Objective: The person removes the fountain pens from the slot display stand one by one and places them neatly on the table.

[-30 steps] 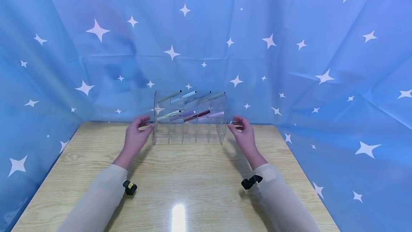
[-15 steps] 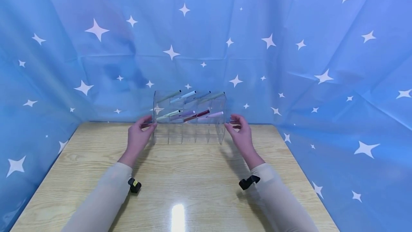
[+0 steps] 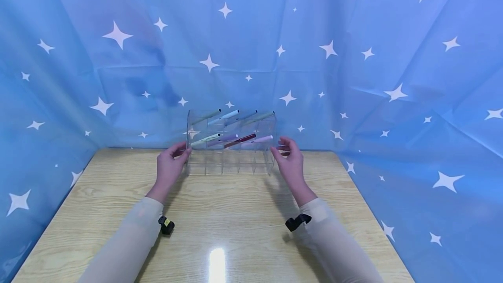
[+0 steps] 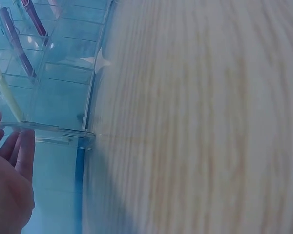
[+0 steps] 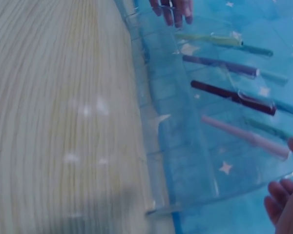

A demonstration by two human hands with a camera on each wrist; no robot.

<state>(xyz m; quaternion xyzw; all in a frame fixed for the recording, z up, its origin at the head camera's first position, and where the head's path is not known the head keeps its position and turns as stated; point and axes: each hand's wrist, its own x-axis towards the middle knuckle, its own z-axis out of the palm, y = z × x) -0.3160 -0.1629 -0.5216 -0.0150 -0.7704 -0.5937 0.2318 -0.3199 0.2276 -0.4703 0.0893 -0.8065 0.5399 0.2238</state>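
Note:
A clear acrylic pen rack [image 3: 231, 170] with tiered, divided rows stands at the far side of the table. Several capped pens slant in its upper and middle rows, among them a dark red pen [image 3: 240, 141], a purple pen [image 5: 219, 65], a pink pen [image 5: 249, 138] and a pale yellow-green pen [image 4: 9, 100]. My left hand [image 3: 170, 167] holds the rack's left side panel, fingers along the outside and thumb at its front edge. At the right panel, my right hand [image 3: 291, 165] has its thumb over the front edge and curled fingers outside; exact finger contact is unclear.
The wood-grain table [image 3: 220, 213] extends toward me, with a bright light reflection near its front. A blue curtain [image 3: 251, 34] with white stars hangs close behind the rack and along both sides. Black wrist cameras sit on both sleeves.
Both hands have moved inward from beside the rack onto its side panels, the left arriving first. The rack and its pens have kept their place.

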